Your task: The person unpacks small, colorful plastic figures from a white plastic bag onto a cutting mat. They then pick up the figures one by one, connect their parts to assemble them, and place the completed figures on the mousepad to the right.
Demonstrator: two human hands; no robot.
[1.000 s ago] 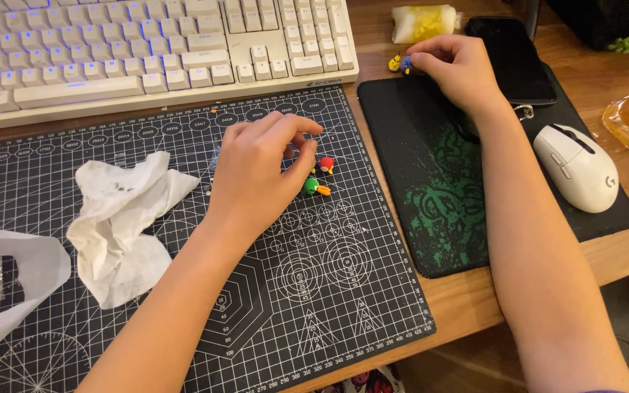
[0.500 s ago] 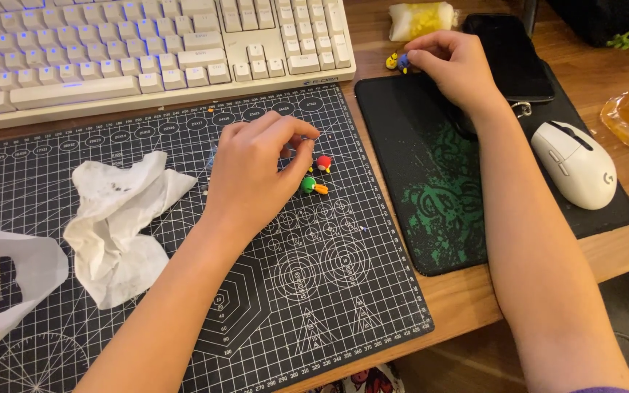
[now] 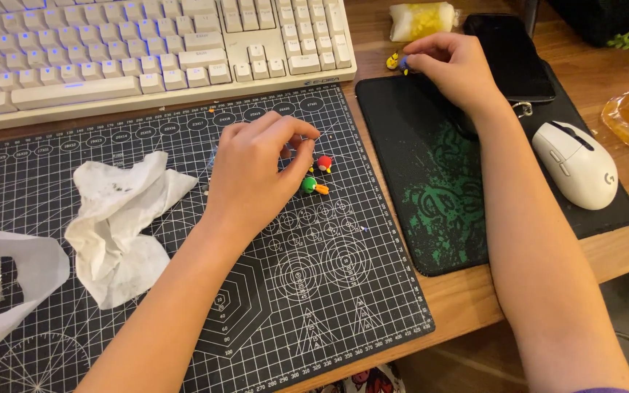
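On the left of the wooden counter (image 3: pixel 475 306), a crumpled white paper tissue (image 3: pixel 121 225) lies on the black gridded cutting mat (image 3: pixel 271 306). Just right of it, the left hand (image 3: pixel 256 171) curls, fingertips pressed together over tiny red and green plastic pieces (image 3: pixel 316 175) near the mat's upper right. They look light, hard and easily scattered, best pinched by their sides. Farther right, at the black mouse pad's (image 3: pixel 431 196) top edge, the right hand (image 3: pixel 456 69) pinches a small yellow-and-blue plastic piece (image 3: pixel 396 62). A white computer mouse (image 3: pixel 576 164) sits near the counter's right edge.
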